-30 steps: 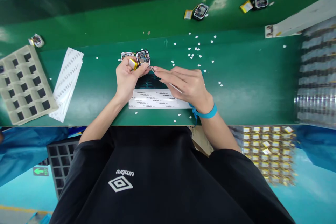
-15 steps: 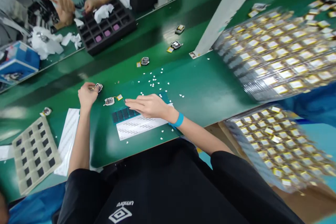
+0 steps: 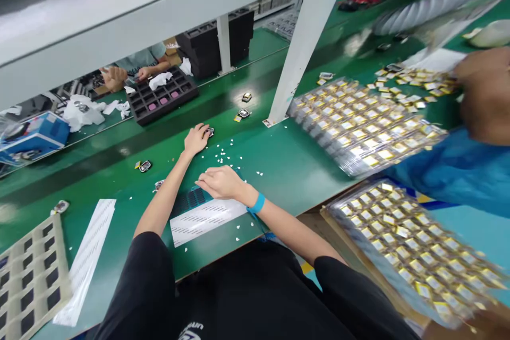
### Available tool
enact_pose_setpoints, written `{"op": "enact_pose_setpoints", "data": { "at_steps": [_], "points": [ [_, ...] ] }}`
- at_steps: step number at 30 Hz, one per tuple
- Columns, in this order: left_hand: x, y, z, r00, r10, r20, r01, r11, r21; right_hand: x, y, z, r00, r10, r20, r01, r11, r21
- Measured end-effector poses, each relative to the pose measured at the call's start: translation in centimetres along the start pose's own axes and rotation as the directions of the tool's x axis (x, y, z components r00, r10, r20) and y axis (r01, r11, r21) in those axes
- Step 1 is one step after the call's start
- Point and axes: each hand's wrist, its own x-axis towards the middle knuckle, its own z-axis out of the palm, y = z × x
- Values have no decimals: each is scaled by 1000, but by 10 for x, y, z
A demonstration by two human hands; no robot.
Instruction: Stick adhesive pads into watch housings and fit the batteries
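Observation:
My left hand (image 3: 196,139) reaches forward over the green bench, its fingers closed on a small white-rimmed device (image 3: 210,132). Nearer me, my right hand (image 3: 219,182) has its fingers drawn together above a dark teal sheet of small rectangles (image 3: 191,200); anything between the fingertips is too small to make out. A white printed strip (image 3: 207,219) lies below that hand. Another device (image 3: 160,185) is partly hidden behind my left forearm. To the left lies a device with a yellow-edged piece (image 3: 145,166).
Stacked clear trays (image 3: 358,122) of yellow-edged pieces stand right, beside a blurred person. Further devices (image 3: 244,113) lie behind, near a white post (image 3: 300,37). A beige tray (image 3: 32,276) is at left. Across the bench, another person's hands are near a black tray (image 3: 159,96).
The view has tilted up and turned right. My left hand has moved right and forward to another device; the one it held now rests at left. My right hand's fingers have drawn together.

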Motion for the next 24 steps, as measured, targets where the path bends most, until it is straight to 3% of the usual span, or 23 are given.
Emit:
{"op": "enact_pose_setpoints", "data": {
  "at_steps": [4, 8, 12, 17, 20, 24],
  "points": [
    [-1, 2, -4, 999, -48, 13, 48, 998, -49, -1, -1, 2, 1000, -27, -11, 27, 1000, 5],
    [-26, -1, -17, 994, -103, -34, 97, 985, -144, -2, -3, 0, 999, -35, -34, 36, 999, 34],
    [-82, 0, -31, 993, -97, -71, 71, 951, -300, -1, -4, -1, 998, -14, -68, 18, 997, 72],
    [-164, 7, -42, 986, -153, -60, 98, 839, -535, -2, -7, 3, 992, 94, -80, -84, 988, 130],
    [-200, 15, -39, 973, -224, -53, 130, 725, -676, -4, -11, 6, 982, 180, -56, -167, 967, 191],
    [-227, 25, -26, 960, -250, -127, 47, 592, -804, -8, -14, 7, 975, 218, 34, -220, 951, 215]
  ]
}}
